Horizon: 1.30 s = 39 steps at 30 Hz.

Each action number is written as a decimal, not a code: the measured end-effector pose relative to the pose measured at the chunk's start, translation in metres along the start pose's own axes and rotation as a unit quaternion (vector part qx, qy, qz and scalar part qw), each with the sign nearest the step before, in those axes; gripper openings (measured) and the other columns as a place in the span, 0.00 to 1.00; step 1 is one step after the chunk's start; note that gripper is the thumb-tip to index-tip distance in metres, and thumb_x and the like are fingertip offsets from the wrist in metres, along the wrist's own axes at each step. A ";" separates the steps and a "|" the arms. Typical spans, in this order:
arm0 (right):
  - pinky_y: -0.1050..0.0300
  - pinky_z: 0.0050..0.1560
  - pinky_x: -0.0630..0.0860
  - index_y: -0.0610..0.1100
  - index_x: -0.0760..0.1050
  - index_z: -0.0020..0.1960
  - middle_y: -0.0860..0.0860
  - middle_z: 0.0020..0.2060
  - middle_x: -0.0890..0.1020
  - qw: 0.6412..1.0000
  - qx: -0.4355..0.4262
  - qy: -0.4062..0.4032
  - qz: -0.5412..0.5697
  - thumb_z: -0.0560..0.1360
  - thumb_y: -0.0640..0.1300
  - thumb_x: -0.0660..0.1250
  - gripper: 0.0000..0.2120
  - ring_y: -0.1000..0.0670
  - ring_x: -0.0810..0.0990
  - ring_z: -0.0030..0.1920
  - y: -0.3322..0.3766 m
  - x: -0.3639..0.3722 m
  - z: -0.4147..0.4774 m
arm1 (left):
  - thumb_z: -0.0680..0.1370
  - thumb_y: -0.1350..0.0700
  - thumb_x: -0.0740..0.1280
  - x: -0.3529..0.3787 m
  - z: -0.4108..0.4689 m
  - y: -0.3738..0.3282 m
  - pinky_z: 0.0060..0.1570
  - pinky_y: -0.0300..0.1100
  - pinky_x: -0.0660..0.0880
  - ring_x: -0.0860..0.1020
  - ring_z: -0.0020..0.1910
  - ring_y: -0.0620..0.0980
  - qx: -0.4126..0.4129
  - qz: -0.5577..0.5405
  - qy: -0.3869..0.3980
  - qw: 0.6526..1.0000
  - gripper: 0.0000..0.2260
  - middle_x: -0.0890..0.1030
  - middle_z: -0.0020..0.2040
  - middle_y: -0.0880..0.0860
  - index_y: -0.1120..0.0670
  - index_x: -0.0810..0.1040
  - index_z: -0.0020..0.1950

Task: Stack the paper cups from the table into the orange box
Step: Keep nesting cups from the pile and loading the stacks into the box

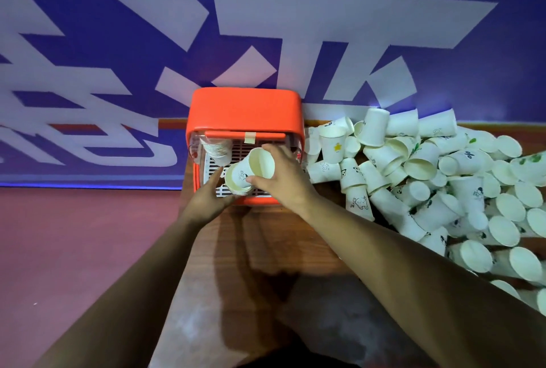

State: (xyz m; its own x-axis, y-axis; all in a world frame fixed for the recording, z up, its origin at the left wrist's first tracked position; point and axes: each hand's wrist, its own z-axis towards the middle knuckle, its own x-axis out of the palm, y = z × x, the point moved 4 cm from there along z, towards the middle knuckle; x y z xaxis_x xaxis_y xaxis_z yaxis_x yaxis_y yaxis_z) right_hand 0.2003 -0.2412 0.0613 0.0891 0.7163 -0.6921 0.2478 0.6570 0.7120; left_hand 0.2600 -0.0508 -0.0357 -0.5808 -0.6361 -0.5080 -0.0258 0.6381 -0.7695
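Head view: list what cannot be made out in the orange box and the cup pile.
All in the head view:
1. Cup count of the near stack: hidden by the left hand and by the held cup in the right hand.
2. Rims of the far stack: too small to count.
3. Extent of the cup pile: cut off by the right edge.

A paper cup [257, 164] is held by the right hand [285, 183] over the orange box [245, 109]; loose cups [443, 190] are heaped at three o'clock.

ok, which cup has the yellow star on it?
The upright cup just right of the orange box; no other visible print is yellow.
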 end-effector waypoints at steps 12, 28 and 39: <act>0.54 0.70 0.62 0.46 0.61 0.76 0.51 0.74 0.65 0.985 -0.035 0.112 -0.128 0.71 0.46 0.74 0.38 0.46 0.65 0.72 0.004 0.053 0.017 | 0.83 0.49 0.62 -0.006 -0.008 -0.002 0.68 0.44 0.69 0.77 0.64 0.48 -0.042 -0.174 -0.050 0.983 0.14 0.81 0.61 0.42 0.51 0.79 0.66; 0.53 0.64 0.69 0.41 0.64 0.73 0.44 0.68 0.74 0.992 0.117 0.047 -0.023 0.72 0.50 0.74 0.35 0.44 0.72 0.68 0.000 0.056 -0.007 | 0.82 0.51 0.63 -0.014 -0.015 -0.009 0.58 0.42 0.71 0.76 0.59 0.47 -0.028 -0.084 -0.055 0.995 0.17 0.79 0.61 0.50 0.55 0.74 0.69; 0.50 0.66 0.68 0.39 0.71 0.68 0.41 0.63 0.73 0.965 0.230 -0.066 -0.111 0.74 0.43 0.71 0.24 0.42 0.72 0.66 -0.136 -0.066 -0.179 | 0.79 0.58 0.67 0.041 -0.061 -0.060 0.45 0.38 0.69 0.76 0.45 0.49 0.126 0.061 -0.006 0.990 0.04 0.78 0.49 0.53 0.56 0.78 0.52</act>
State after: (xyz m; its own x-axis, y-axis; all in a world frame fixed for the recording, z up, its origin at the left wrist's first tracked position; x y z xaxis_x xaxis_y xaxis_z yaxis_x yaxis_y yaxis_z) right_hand -0.0117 -0.3362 0.0316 0.0989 0.5150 -0.8515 0.6734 0.5953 0.4382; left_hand 0.1879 -0.0884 0.0137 -0.5566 -0.5672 -0.6070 0.2495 0.5828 -0.7734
